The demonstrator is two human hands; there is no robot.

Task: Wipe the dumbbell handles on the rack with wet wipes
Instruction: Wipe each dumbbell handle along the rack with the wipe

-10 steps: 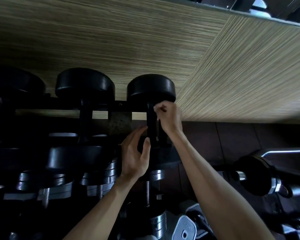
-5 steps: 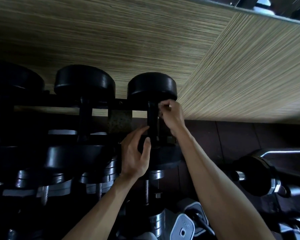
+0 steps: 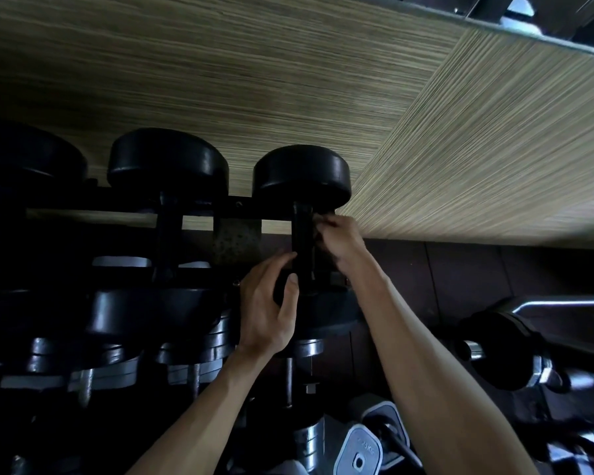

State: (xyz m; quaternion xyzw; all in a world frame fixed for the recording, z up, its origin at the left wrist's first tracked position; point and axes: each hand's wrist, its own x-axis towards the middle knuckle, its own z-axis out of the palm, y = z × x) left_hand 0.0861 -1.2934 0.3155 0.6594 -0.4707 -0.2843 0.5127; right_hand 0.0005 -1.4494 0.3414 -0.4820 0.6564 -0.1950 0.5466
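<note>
Grip: both hands (image 3: 266, 308) (image 3: 340, 240) apparently on one dumbbell handle (image 3: 301, 248).

Bare forearms, no sleeves; left hand (image 3: 266, 313), right hand (image 3: 340, 240).
</note>
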